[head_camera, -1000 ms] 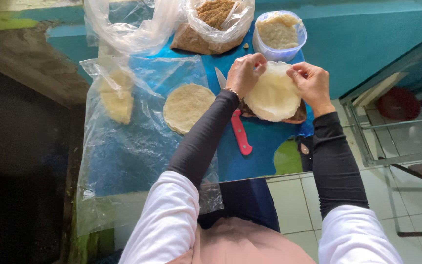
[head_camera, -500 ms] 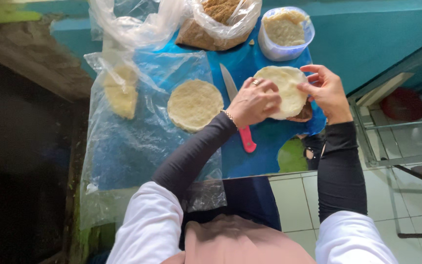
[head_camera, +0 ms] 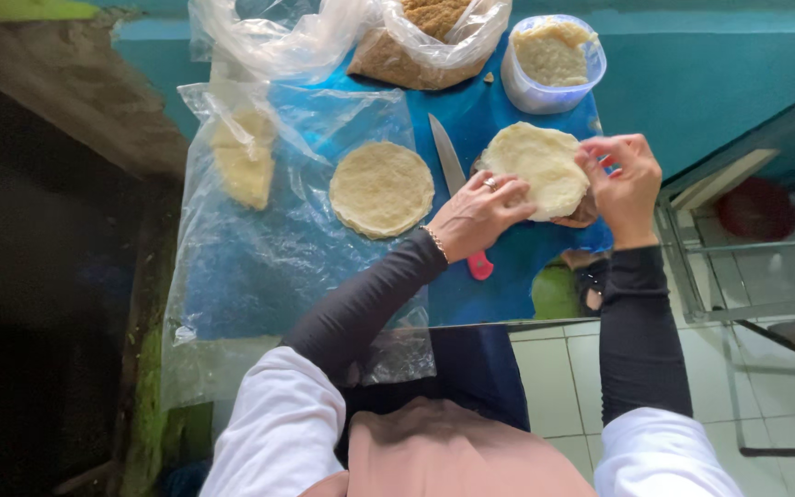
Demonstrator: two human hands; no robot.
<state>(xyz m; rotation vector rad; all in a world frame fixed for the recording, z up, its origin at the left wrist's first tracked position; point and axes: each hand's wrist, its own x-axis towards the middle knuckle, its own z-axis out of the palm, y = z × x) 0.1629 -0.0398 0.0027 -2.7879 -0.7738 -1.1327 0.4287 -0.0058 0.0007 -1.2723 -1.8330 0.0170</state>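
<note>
Both my hands hold a pale round flat dough disc (head_camera: 537,166) above a small dark plate (head_camera: 583,213) on the blue table. My left hand (head_camera: 478,213) grips the disc's near left edge. My right hand (head_camera: 626,187) pinches its right edge with the fingertips. A second, similar disc (head_camera: 382,188) lies flat on a clear plastic sheet (head_camera: 259,267) to the left. A knife with a red handle (head_camera: 454,171) lies between the two discs, its handle partly under my left hand.
At the table's far edge stand a clear tub of pale filling (head_camera: 552,55) and an open plastic bag of brown crumbs (head_camera: 430,41). Another bag with pale pieces (head_camera: 243,156) lies at the left. A tiled floor and a metal rack (head_camera: 747,267) are at the right.
The disc has come down from a raised, tilted hold to lie lower and flatter over the plate. My left hand has slid from its far edge to its near left edge.
</note>
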